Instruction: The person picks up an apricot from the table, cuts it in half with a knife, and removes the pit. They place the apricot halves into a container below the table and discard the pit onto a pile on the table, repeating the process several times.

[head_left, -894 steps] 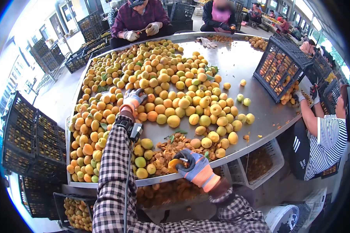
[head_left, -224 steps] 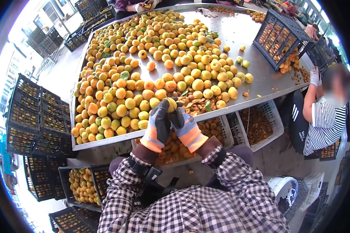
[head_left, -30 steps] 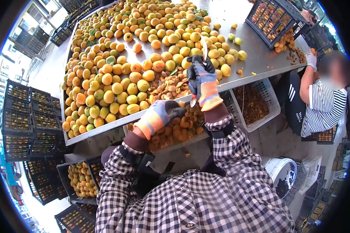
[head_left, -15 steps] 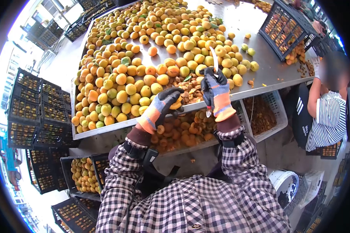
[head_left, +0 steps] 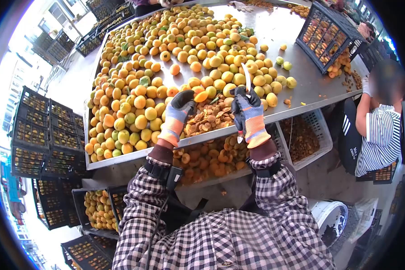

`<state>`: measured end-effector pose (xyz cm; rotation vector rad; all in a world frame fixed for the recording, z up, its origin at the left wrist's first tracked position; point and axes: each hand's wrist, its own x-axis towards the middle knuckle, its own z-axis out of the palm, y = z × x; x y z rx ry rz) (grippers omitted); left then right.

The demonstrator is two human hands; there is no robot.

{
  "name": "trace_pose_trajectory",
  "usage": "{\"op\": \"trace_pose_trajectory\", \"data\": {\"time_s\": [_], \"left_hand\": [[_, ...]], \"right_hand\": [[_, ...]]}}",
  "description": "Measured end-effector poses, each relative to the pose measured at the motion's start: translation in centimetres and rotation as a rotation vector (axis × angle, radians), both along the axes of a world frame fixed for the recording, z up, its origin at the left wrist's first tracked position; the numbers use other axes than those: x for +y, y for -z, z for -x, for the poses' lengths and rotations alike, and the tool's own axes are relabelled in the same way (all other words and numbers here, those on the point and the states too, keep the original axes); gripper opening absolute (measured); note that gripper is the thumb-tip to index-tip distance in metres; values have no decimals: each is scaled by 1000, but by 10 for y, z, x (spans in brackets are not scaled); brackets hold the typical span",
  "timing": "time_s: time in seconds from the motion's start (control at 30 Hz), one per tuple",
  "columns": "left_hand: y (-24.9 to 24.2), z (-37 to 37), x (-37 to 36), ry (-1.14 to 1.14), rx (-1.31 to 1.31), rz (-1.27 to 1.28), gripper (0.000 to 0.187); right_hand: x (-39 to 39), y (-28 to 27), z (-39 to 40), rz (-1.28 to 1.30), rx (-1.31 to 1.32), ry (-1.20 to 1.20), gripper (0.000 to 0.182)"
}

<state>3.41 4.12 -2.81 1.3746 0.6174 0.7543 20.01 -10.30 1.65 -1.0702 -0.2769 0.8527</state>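
Note:
My left hand (head_left: 179, 116), in a grey, black and orange glove, pinches an apricot (head_left: 200, 96) at its fingertips above the table. A curved-bladed knife (head_left: 246, 77) is gripped in my right hand (head_left: 248, 112), blade pointing up and away from me, with its other end showing below the palm. Between the two hands lies a pile of brown apricot pits (head_left: 210, 118) at the near edge of the metal table (head_left: 317, 92). Whole apricots (head_left: 139, 101) spread around and beyond both hands.
Under the table edge stands a container of apricot halves (head_left: 207, 157); beside it is a white basket (head_left: 325, 135) of brown pits. A tilted black crate (head_left: 321, 33) rests at the table's far right. Stacked crates (head_left: 36, 130) stand left. A person (head_left: 382, 130) sits at right.
My left hand has moved up and left, off the table's edge, with an apricot at its fingertips, uncovering more of the pit pile. My right hand keeps the knife almost in place.

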Motion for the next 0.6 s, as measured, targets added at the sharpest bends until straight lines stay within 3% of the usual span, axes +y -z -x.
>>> {"op": "trace_pose_trajectory", "data": {"time_s": [0.07, 0.1, 0.17, 0.27, 0.37, 0.43, 0.5, 0.6], "left_hand": [[23, -14, 13, -107, 288, -479, 35], [18, -19, 12, -149, 575, -757, 40], [8, -32, 13, -244, 829, -1120, 45], [27, -52, 38, -57, 1067, -1225, 42], [20, -63, 24, -87, 1138, -1510, 24], [32, -63, 31, -40, 1107, -1556, 25], [36, -62, 27, -58, 1133, -1540, 21], [14, -59, 20, -98, 1077, -1326, 36]], "right_hand": [[-1, -9, -2, -53, -3, 19, 9], [-2, -12, -2, -93, -1, 20, 9], [-6, -15, -4, -109, -3, 5, 11], [-9, -13, -10, -48, -31, 30, 13], [-21, -17, -15, -76, -25, 15, 13], [-21, -16, -18, -99, 13, 51, 7], [-24, -11, -23, -117, -13, 58, 9], [-36, -14, -29, -139, -33, 62, 10]]}}
